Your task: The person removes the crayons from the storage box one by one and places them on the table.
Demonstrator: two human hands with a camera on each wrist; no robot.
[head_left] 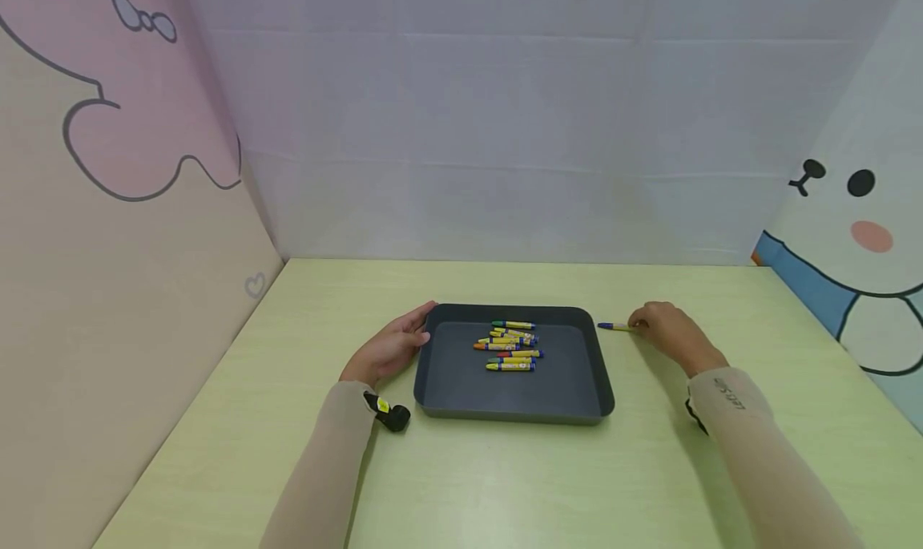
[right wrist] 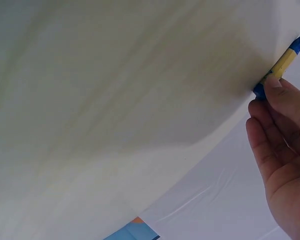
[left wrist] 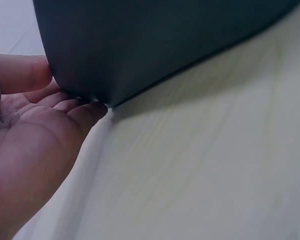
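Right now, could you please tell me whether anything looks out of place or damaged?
Only the blue-tipped crayon looks out of place: the right hand pinches it right of the gray tray, while the other crayons lie together inside. No damage shows.

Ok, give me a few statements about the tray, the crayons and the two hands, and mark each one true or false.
1. The left hand touches the left side of the tray. True.
2. The right hand pinches a blue-tipped crayon. True.
3. That crayon is inside the tray. False: it is outside, to the tray's right.
4. Several other crayons lie in the tray. True.
5. The tray is bright red. False: it is dark grey.
6. The crayons in the tray stand on end. False: they lie on their sides.
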